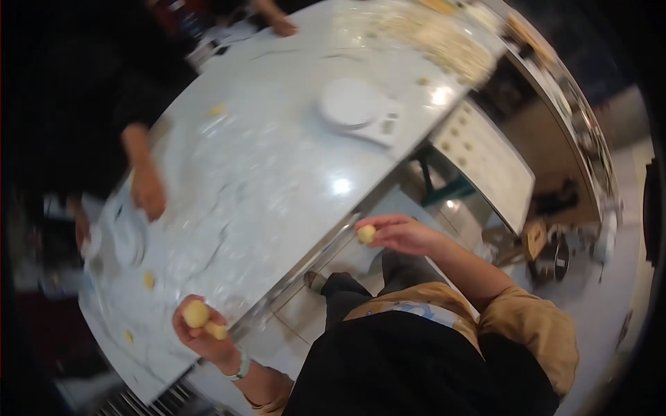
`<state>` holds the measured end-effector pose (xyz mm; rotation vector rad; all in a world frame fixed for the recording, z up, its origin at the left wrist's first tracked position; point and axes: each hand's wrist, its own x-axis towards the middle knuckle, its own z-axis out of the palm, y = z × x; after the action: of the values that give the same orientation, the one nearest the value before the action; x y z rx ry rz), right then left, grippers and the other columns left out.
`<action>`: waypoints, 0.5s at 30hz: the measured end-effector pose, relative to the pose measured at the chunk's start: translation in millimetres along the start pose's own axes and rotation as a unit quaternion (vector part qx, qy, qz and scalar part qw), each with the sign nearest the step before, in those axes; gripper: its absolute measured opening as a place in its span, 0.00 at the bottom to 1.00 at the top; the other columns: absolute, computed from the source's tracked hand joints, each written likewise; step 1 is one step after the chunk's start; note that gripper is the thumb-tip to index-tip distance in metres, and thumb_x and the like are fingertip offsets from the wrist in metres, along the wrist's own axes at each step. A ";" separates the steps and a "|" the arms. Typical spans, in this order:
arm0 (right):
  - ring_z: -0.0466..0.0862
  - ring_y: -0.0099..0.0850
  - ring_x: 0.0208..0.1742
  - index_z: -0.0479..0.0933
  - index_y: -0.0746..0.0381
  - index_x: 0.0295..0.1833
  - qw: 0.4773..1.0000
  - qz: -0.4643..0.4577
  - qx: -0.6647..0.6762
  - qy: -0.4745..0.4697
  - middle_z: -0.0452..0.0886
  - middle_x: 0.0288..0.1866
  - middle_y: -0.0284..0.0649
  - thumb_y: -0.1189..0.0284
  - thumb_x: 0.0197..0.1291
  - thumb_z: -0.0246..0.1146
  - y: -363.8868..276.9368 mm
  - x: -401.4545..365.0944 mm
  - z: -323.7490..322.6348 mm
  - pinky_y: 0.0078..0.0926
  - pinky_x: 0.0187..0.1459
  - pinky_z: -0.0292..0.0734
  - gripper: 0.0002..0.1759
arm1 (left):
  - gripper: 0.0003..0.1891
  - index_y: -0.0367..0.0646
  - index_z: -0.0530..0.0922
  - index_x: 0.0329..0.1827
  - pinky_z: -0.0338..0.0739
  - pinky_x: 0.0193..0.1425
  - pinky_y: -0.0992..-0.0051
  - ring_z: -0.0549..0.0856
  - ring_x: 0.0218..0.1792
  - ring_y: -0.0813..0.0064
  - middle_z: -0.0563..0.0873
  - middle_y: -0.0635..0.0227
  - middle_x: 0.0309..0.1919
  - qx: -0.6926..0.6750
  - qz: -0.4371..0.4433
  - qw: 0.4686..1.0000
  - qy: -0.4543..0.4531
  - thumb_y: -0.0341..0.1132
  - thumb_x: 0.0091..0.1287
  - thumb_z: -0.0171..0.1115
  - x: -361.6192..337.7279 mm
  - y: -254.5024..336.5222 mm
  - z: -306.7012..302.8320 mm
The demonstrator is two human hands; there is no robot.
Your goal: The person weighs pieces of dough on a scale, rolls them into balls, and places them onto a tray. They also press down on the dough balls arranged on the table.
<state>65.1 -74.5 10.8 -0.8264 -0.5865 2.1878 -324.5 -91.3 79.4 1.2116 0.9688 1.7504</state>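
Lg yellow ball (195,314) & yellow pc (216,331) gripped in L hand (201,338) by tbl (277,173)'s near edge. Sm ball (366,234) pinched in R hand (406,236).

The left hand (200,331) is held palm up at the near left, its fingers (180,322) curled. The right hand (409,238) is raised farther right, its fingers (386,220) pointed left, its forearm (472,270) angled inward.

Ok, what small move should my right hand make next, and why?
Probably lay the small dough ball from your right hand on the white tray: similar small pieces lie there, and your left hand holds two more dough lumps.
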 end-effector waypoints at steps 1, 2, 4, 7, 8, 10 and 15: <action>0.76 0.26 0.55 0.71 0.64 0.62 0.997 -0.047 0.045 0.041 0.77 0.54 0.37 0.78 0.62 0.57 -11.5 -30.2 -33.6 0.24 0.59 0.72 0.21 | 0.18 0.38 0.72 0.53 0.64 0.17 0.86 0.76 0.26 0.83 0.80 0.62 0.38 -0.010 -0.008 0.999 -0.031 0.39 0.66 0.61 0.7 -14.1 48.5; 0.76 0.26 0.55 0.71 0.64 0.62 0.995 -0.066 0.058 0.056 0.77 0.54 0.37 0.78 0.62 0.57 -22.2 -59.9 -70.1 0.24 0.59 0.72 0.21 | 0.19 0.37 0.72 0.52 0.70 0.22 0.86 0.79 0.29 0.80 0.81 0.60 0.40 -0.065 -0.066 0.992 -0.086 0.38 0.63 0.64 -0.2 -29.6 99.6; 0.76 0.26 0.55 0.71 0.64 0.62 0.970 -0.147 0.012 0.192 0.77 0.53 0.38 0.80 0.60 0.58 -45.6 -112.6 -150.0 0.25 0.59 0.72 0.22 | 0.21 0.35 0.74 0.50 0.77 0.29 0.85 0.82 0.34 0.77 0.82 0.58 0.41 -0.093 -0.159 0.967 -0.174 0.35 0.58 0.70 -8.6 -66.0 205.5; 0.79 0.27 0.52 0.69 0.65 0.62 0.913 -0.170 -0.015 0.370 0.77 0.50 0.40 0.79 0.59 0.59 -57.4 -160.4 -247.9 0.26 0.56 0.75 0.24 | 0.23 0.34 0.75 0.52 0.75 0.32 0.86 0.81 0.33 0.83 0.82 0.61 0.44 -0.050 -0.284 0.917 -0.276 0.25 0.52 0.72 -43.1 -133.7 320.8; 0.79 0.27 0.52 0.69 0.65 0.62 0.909 -0.172 -0.010 0.379 0.77 0.50 0.40 0.79 0.59 0.59 -60.1 -174.0 -283.5 0.26 0.56 0.75 0.24 | 0.23 0.34 0.75 0.52 0.74 0.31 0.86 0.79 0.31 0.85 0.82 0.61 0.44 -0.032 -0.281 0.905 -0.318 0.24 0.52 0.72 -56.9 -164.3 362.4; 0.80 0.28 0.50 0.65 0.65 0.64 0.854 -0.199 0.064 0.477 0.77 0.49 0.41 0.79 0.59 0.60 -87.6 -207.3 -355.7 0.25 0.52 0.78 0.27 | 0.23 0.35 0.77 0.52 0.72 0.28 0.87 0.77 0.27 0.89 0.83 0.63 0.44 0.031 -0.270 0.885 -0.378 0.25 0.52 0.72 -78.5 -227.6 467.5; 0.81 0.28 0.47 0.66 0.66 0.61 0.799 -0.238 -0.009 0.552 0.78 0.47 0.42 0.75 0.57 0.64 -133.0 -252.4 -477.4 0.24 0.47 0.80 0.26 | 0.17 0.38 0.79 0.43 0.75 0.31 0.75 0.79 0.22 0.73 0.84 0.58 0.34 0.253 -0.205 0.812 -0.484 0.33 0.51 0.72 -116.0 -381.4 664.7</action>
<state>599.1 -104.1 -141.8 -1.5519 -0.1573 0.9549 404.7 59.8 -135.7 1.7758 0.9403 0.3626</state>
